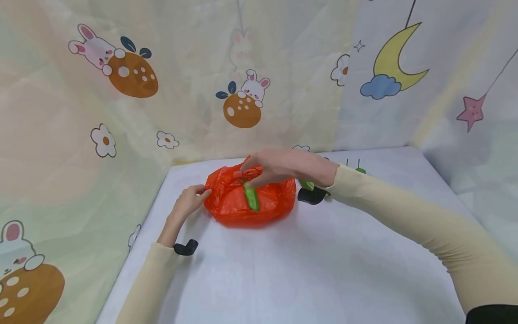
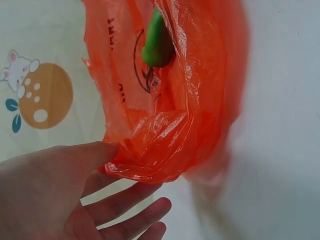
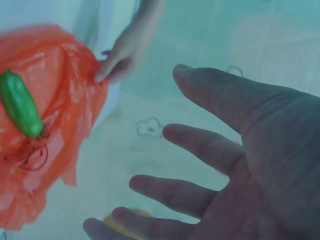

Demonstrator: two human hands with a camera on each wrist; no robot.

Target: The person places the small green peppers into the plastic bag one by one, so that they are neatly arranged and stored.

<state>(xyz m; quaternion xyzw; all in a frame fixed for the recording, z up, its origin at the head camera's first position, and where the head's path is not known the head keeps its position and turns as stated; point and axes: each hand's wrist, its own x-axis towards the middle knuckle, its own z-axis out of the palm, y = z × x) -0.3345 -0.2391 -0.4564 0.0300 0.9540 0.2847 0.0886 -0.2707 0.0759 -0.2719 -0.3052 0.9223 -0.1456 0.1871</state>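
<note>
A red plastic bag [image 1: 226, 211] with dark print sits on the white table, its mouth spread wide. One green pepper [image 1: 252, 199] lies in it, its thin stem showing in the left wrist view. At the bag's left edge, my left hand [image 1: 189, 201] pinches the plastic rim between thumb and index finger; its other fingers are loosely spread. My right hand [image 1: 279, 165] hovers over the bag, and in the right wrist view its fingers are spread with nothing between them. Part of the bag's back rim is hidden behind that hand.
Partly hidden behind my right wrist is another green item [image 1: 306, 184] on the white table [image 1: 283, 270]. Cloth printed with rabbits, flowers and a moon [image 1: 398, 63] hangs around the table's back and sides. Black straps circle both wrists.
</note>
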